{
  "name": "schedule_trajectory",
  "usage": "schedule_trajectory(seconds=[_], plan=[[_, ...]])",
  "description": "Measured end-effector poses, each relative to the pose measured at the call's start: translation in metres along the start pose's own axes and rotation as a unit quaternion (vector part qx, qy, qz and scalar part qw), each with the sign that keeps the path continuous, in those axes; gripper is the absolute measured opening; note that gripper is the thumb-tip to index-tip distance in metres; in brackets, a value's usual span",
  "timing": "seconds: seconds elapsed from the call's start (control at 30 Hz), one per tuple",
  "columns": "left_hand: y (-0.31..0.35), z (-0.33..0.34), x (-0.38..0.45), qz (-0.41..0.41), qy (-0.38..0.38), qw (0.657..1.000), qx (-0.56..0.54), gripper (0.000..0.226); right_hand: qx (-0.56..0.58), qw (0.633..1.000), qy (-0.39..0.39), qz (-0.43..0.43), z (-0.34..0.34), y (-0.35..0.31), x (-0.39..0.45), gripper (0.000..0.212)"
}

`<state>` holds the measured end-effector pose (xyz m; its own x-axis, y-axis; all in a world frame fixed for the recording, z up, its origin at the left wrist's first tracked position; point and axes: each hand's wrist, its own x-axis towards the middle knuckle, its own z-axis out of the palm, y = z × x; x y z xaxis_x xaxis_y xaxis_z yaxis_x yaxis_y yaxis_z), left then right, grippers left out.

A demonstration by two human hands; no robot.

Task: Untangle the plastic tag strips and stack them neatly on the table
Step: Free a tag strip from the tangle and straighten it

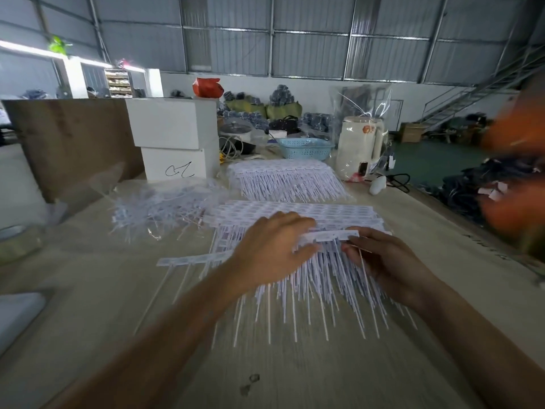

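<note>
while the left hand (pixel 272 249) lay flat with straight fingers on the near stack of white tag strips (pixel 298 219) on the table (pixel 295 373), the right hand (pixel 383 261) pinched a single strip (pixel 330 236) above thin trailing stems

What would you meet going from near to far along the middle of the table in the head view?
Near stack of tag strips under both hands → far stack of tag strips → blue basket.

Head-worn view, angled forward and down, close over table (pixel 295 373)
</note>
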<state>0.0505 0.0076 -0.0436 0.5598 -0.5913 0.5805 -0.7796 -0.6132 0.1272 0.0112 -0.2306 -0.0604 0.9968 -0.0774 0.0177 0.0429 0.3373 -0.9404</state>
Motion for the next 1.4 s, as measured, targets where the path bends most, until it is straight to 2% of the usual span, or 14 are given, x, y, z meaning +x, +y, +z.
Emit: schedule_trajectory(seconds=[0.1,0.2,0.3,0.4,0.53,0.77,0.8,0.87,1.0,1.1,1.17,1.2,1.3,1.4], plan=[[0.023,0.023,0.009,0.041,-0.002,0.991,0.126,0.041,-0.005,1.000,-0.020,0.005,0.001,0.000,-0.004,0.017],[0.026,0.031,0.005,0.021,0.028,0.990,0.137,0.032,-0.028,0.999,-0.016,0.023,0.001,0.002,-0.006,0.019],[0.024,0.033,-0.001,0.036,0.046,0.987,0.150,0.028,-0.120,0.992,-0.030,0.018,0.001,0.002,-0.007,0.013],[0.025,0.032,-0.005,0.034,0.044,0.991,0.120,0.021,-0.193,0.979,-0.067,-0.020,0.003,0.003,-0.011,0.017],[0.024,0.035,-0.011,-0.004,0.021,0.999,0.042,0.037,-0.251,0.957,-0.104,-0.098,0.006,0.002,-0.020,0.016],[0.020,0.041,-0.011,-0.065,0.020,0.993,-0.099,0.022,-0.450,0.854,-0.086,-0.247,0.005,0.000,-0.019,0.012],[0.020,0.040,-0.010,-0.061,0.023,0.992,-0.111,0.020,-0.449,0.855,-0.083,-0.246,0.005,0.001,-0.018,0.011],[0.021,0.039,-0.011,-0.055,0.040,0.989,-0.133,0.023,-0.408,0.883,-0.074,-0.220,0.004,0.002,-0.017,0.008],[0.026,0.038,-0.014,-0.045,0.063,0.988,-0.136,0.023,-0.321,0.938,-0.063,-0.118,0.002,0.000,-0.017,0.014],[0.027,0.035,-0.014,-0.036,0.071,0.988,-0.132,0.024,-0.292,0.951,-0.088,-0.051,-0.001,-0.004,-0.018,0.024],[0.027,0.035,-0.014,-0.029,0.068,0.989,-0.126,0.025,-0.294,0.952,-0.072,-0.053,-0.004,-0.005,-0.017,0.024],[0.027,0.035,-0.014,-0.027,0.061,0.990,-0.122,0.026,-0.323,0.941,-0.055,-0.080,-0.005,-0.005,-0.016,0.020],[0.026,0.037,-0.012,-0.025,0.047,0.992,-0.117,0.027,-0.468,0.858,-0.022,-0.208,-0.002,-0.002,-0.015,0.008],[0.023,0.037,-0.009,-0.041,0.056,0.988,-0.135,0.028,-0.492,0.830,-0.017,-0.264,0.002,0.003,-0.014,0.011]])
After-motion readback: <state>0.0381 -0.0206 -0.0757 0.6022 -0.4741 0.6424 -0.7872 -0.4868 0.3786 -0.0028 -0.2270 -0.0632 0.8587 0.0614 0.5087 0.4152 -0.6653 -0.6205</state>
